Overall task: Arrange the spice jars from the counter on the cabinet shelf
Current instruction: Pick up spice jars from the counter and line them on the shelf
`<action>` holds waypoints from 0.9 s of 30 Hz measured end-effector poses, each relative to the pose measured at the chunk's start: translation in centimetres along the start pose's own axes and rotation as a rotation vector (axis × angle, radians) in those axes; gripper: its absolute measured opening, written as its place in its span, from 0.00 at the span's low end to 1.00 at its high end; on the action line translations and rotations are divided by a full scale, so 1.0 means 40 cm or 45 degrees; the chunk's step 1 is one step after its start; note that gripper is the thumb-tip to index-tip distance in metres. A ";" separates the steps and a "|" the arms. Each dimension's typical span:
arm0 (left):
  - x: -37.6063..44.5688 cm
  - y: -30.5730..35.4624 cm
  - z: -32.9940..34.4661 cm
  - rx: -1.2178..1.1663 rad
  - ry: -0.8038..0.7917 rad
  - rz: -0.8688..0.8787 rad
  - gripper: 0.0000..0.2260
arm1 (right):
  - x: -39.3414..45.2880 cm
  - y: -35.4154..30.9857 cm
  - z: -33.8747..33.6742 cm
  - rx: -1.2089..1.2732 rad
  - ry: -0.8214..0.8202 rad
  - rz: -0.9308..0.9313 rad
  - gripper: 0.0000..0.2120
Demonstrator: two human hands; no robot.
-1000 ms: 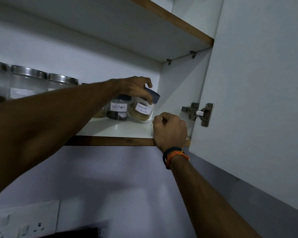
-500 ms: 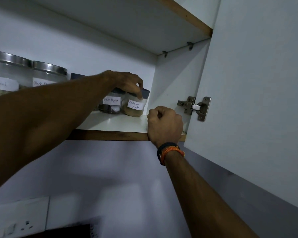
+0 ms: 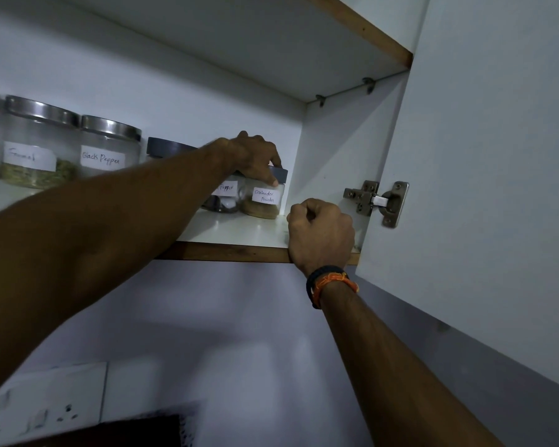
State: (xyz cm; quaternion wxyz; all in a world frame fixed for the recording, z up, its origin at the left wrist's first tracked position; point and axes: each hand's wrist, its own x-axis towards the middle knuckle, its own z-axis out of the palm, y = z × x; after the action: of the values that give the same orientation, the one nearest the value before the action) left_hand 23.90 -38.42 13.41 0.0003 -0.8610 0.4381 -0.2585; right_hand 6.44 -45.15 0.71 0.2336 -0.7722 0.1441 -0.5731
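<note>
A small jar labelled Coriander Powder [image 3: 265,201], with a dark blue lid and tan powder inside, stands upright on the white cabinet shelf [image 3: 233,229] near its right wall. My left hand [image 3: 255,159] reaches over the jar and grips its lid from above. Just left of it stands a small pepper jar [image 3: 225,196], partly hidden by my wrist. My right hand [image 3: 320,233] is a closed fist resting on the shelf's front edge, holding nothing that I can see.
Larger steel-lidded jars labelled Fennel [image 3: 36,146] and Black Pepper [image 3: 108,150] stand at the shelf's left, with a dark-lidded jar [image 3: 168,146] behind my arm. The open cabinet door [image 3: 481,188] and its hinge [image 3: 378,201] are at the right. A wall socket [image 3: 29,411] sits below.
The coriander jar was tilted in my left hand a second ago and now stands upright on the shelf beside the pepper jar. My right fist has stayed on the shelf edge.
</note>
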 end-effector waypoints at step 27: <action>-0.502 0.074 -0.094 -0.334 -0.018 -0.030 0.25 | -0.080 -0.067 -0.056 -0.291 -0.353 0.044 0.15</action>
State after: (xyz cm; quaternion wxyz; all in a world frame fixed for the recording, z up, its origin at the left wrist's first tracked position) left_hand 10.31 -24.25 7.09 -0.1121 -0.8606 0.4578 -0.1930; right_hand 3.23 -41.76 0.03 0.1717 -0.8627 0.1881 -0.4370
